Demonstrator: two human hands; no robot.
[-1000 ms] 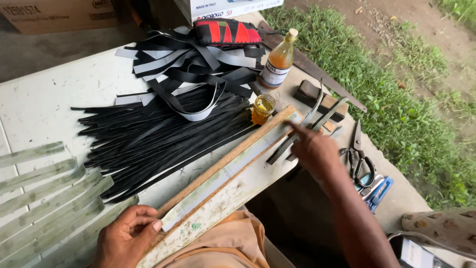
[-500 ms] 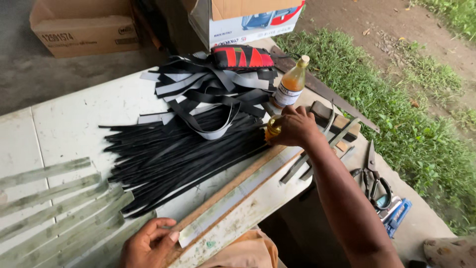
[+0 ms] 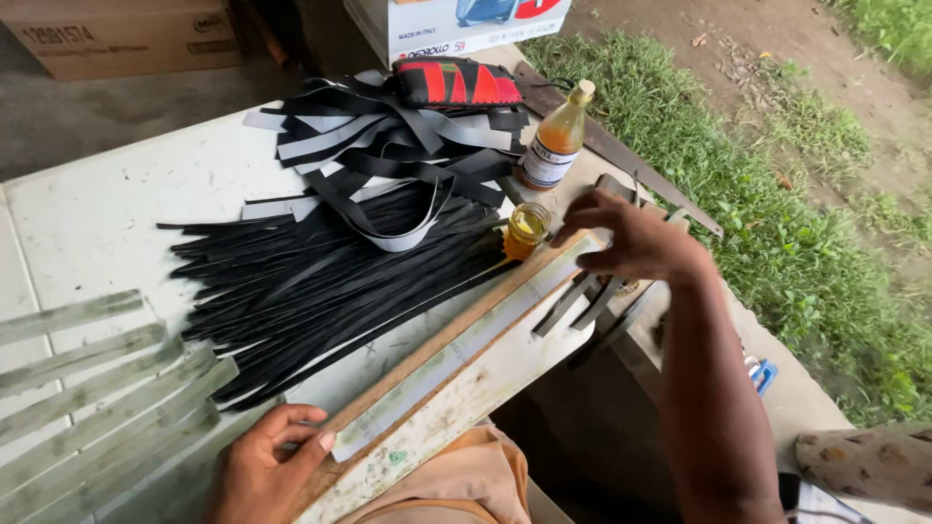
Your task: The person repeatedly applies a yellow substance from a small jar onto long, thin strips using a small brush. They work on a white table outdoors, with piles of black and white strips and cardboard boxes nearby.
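— So, what's at the left?
— Pale strips (image 3: 87,388) lie on the white table (image 3: 116,213). The left hand (image 3: 267,461) presses the near end of a long wooden board (image 3: 456,354), fingers curled loosely on it.
— And further right?
— Black strips (image 3: 320,281), then a small jar of amber liquid (image 3: 525,231) beside a bottle (image 3: 555,144). The right hand (image 3: 631,238) hovers just beside the jar, fingers half-spread; it seems to hold nothing.
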